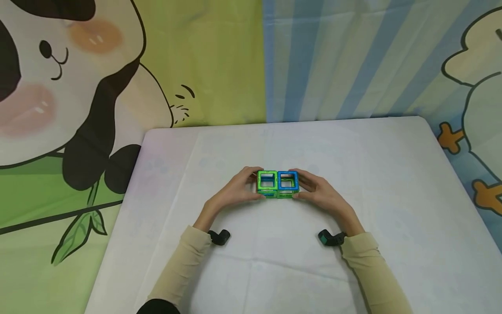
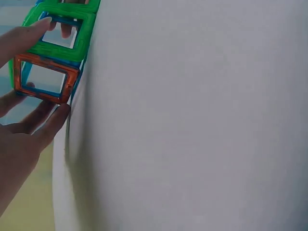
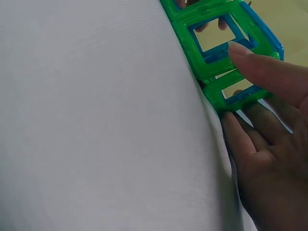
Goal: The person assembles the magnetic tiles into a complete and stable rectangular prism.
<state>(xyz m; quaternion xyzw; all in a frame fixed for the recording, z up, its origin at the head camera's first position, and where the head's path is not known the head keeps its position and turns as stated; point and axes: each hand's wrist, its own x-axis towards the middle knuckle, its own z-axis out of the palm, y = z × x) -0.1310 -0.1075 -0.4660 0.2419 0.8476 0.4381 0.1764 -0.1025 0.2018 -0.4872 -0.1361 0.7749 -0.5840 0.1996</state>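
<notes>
Two open-framed cubes of magnetic tiles stand side by side on the white-covered table in the head view. The left cube has a green top tile (image 1: 267, 188); the right one has a blue top tile (image 1: 288, 188). My left hand (image 1: 235, 188) grips the left cube from its outer side, thumb on the near face and fingers around the end. An orange-red tile (image 2: 18, 74) forms that end in the left wrist view. From the other side my right hand (image 1: 324, 195) holds the right cube, its thumb over a green near tile (image 3: 192, 45).
The white cloth (image 1: 251, 270) covers the table, with creases near the front. Behind it hangs a curtain (image 1: 219, 56) with cartoon animals and stripes. A small black device (image 1: 220, 237) sits at the left wrist, another black device (image 1: 331, 238) at the right.
</notes>
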